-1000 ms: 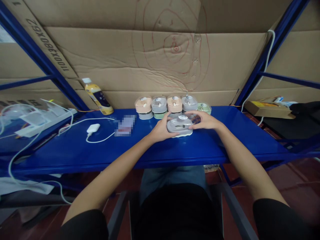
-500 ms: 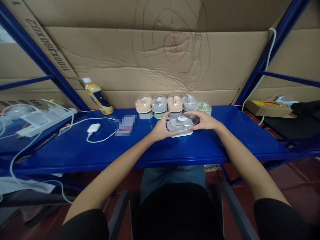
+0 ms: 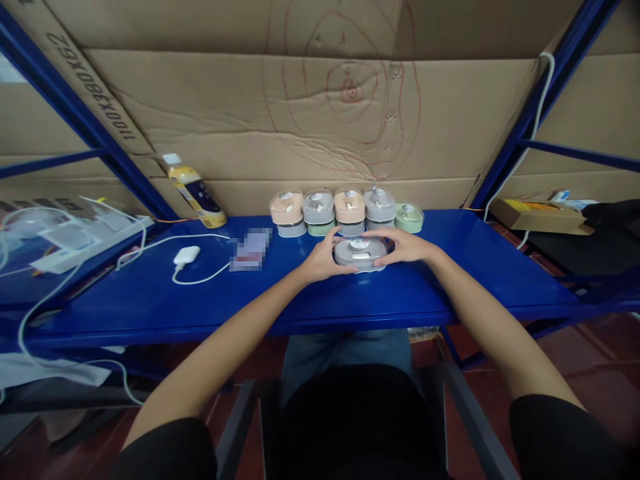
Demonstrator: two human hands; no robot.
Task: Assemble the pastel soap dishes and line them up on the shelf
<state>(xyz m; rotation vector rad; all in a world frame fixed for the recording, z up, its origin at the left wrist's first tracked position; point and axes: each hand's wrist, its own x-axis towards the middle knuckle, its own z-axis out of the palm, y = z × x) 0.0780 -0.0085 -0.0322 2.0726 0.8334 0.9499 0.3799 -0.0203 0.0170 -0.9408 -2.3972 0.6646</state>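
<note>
A grey lidded container (image 3: 360, 252) rests on the blue shelf (image 3: 300, 293) in front of me. My left hand (image 3: 320, 260) grips its left side and my right hand (image 3: 406, 245) grips its right side, fingers curled over the lid. Just behind it, against the cardboard wall, stands a row of similar small containers (image 3: 345, 212) stacked two high, with peach, grey and green lids.
A yellow drink bottle (image 3: 194, 193) leans at the back left. A white charger with its cable (image 3: 186, 256) and a blurred card (image 3: 251, 249) lie left of my hands. Cables and papers sit at far left, a cardboard box (image 3: 537, 217) at far right.
The grey lid has been pressed down onto the pale base, which no longer shows under it. Both hands stay on the container.
</note>
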